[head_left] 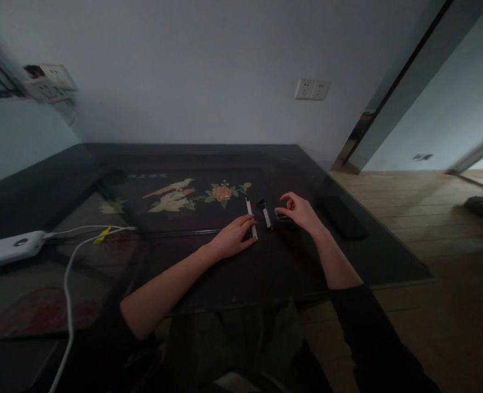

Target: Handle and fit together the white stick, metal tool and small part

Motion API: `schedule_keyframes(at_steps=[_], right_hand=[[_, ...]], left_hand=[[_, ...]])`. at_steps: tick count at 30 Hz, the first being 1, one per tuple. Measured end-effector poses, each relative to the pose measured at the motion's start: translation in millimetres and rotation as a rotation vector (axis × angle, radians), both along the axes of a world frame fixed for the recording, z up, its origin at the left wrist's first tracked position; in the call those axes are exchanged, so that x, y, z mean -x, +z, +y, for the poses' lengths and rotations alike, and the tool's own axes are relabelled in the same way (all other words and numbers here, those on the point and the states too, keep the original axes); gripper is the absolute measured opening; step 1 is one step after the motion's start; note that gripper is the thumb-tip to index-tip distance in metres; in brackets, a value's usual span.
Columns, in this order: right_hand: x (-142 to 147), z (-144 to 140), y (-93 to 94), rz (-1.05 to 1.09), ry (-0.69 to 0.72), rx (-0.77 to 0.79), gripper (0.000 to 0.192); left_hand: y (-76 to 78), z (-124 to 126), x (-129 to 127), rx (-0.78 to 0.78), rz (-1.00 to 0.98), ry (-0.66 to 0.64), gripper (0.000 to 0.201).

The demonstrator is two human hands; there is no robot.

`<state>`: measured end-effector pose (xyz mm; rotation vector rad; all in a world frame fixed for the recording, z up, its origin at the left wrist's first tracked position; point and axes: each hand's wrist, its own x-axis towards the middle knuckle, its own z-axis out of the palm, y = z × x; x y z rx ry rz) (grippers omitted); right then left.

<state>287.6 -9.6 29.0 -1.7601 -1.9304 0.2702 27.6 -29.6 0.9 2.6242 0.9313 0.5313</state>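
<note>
White strip (251,217), long and thin, flat on dark table (184,262), just right of painted bird-and-flower panel (192,196). Left hand (235,238) laid palm down, fingertips touching near end of strip, fingers loosely together, not clamped on anything. Right hand (301,212) raised a little above tabletop, fingers curled and apart, thumb and forefinger close to small dark piece (281,217) beneath; contact there too dim to tell. Between the hands, shorter black-and-white piece (265,213) lying roughly parallel to strip, touched by neither hand.

Larger to smaller around this: table under glassy top against pale wall; flat dark object (342,217) right of right hand, apart from it; white power strip (10,248) at far left with white cable (67,284) trailing toward near edge, yellow tag (102,234) on second cable; wall sockets (312,88) above table.

Progress, judged only from layout: three small pieces separate, side by side, none joined, none lifted. Work looks early or mid-way; anything like fitting together seemingly not yet done.
</note>
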Motion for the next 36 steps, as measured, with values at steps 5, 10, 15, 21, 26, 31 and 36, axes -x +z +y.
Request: schedule_keyframes(at_steps=[5, 10, 15, 21, 26, 31, 36], right_hand=[[-30.6, 5.5, -9.8, -0.062, 0.092, 0.141, 0.052], [-27.4, 7.4, -14.6, -0.068, 0.097, 0.191, 0.047], [-26.1, 9.1, -15.8, -0.070, 0.104, 0.179, 0.047], [-25.8, 7.3, -15.9, -0.058, 0.097, 0.174, 0.048], [-24.1, 5.6, -13.6, -0.068, 0.075, 0.140, 0.046], [-19.5, 5.5, -4.6, 0.040, -0.033, -0.037, 0.033], [14.9, -4.1, 14.1, 0.412, 0.040, -0.180, 0.035]], left_hand=[[-2.5, 1.3, 0.6, 0.012, -0.013, 0.000, 0.045], [-5.2, 2.7, 0.5, 0.011, -0.021, -0.007, 0.049], [-4.7, 3.0, 0.3, 0.012, -0.007, -0.014, 0.047], [-2.4, 3.9, 0.6, 0.041, -0.015, -0.014, 0.045], [-3.9, 5.3, 0.9, 0.031, -0.030, -0.017, 0.045], [-4.5, 3.8, 1.0, 0.028, -0.074, -0.016, 0.045], [9.1, 2.7, 1.4, 0.173, -0.343, 0.046, 0.039]])
